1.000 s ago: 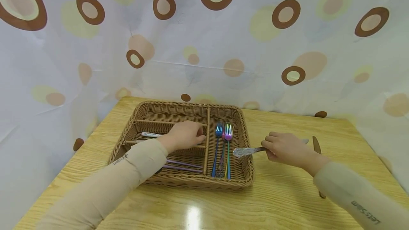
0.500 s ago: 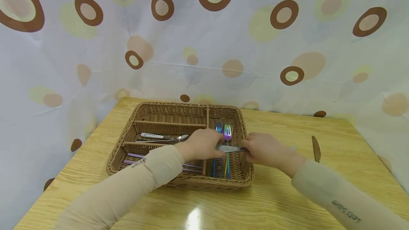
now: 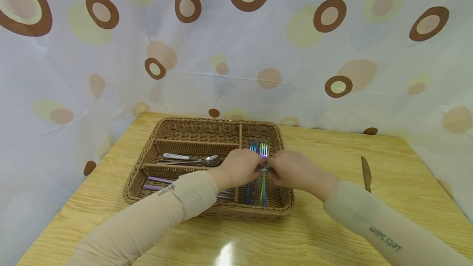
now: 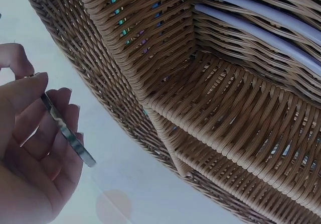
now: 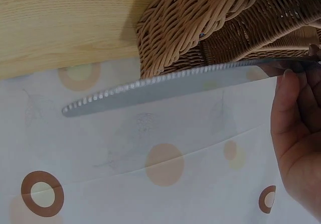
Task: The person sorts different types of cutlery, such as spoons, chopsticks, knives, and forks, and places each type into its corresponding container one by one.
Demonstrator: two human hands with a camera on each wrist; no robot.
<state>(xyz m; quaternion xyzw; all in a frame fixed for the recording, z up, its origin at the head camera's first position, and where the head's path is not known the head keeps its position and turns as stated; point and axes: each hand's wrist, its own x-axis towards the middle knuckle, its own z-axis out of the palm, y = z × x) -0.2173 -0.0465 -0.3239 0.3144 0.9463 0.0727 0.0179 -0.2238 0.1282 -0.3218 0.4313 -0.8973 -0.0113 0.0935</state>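
A silver table knife with a serrated blade (image 5: pixel 165 86) is held above the right compartment of the wicker cutlery basket (image 3: pixel 221 212). My left hand (image 3: pixel 240 167) pinches its handle (image 4: pixel 65 131) between thumb and fingers. Close beside it, my right hand (image 3: pixel 295 171) grips the knife nearer the blade, which points away past the basket rim in the right wrist view. Below my hands lie several forks, among them a rainbow-coloured fork (image 3: pixel 264 151) and a blue fork (image 3: pixel 253 147). Parts of the forks and most of the knife are hidden by the hands in the head view.
A second knife (image 3: pixel 366 173) lies on the wooden table (image 3: pixel 332 225) to the right. In the basket's left compartments are spoons (image 3: pixel 212 160) and purple chopsticks (image 3: pixel 157 187). A patterned curtain (image 3: pixel 236 52) hangs behind the table.
My right hand has moved left with the knife to above the fork compartment. My left hand has moved right from over the left compartments and taken hold of the knife's handle.
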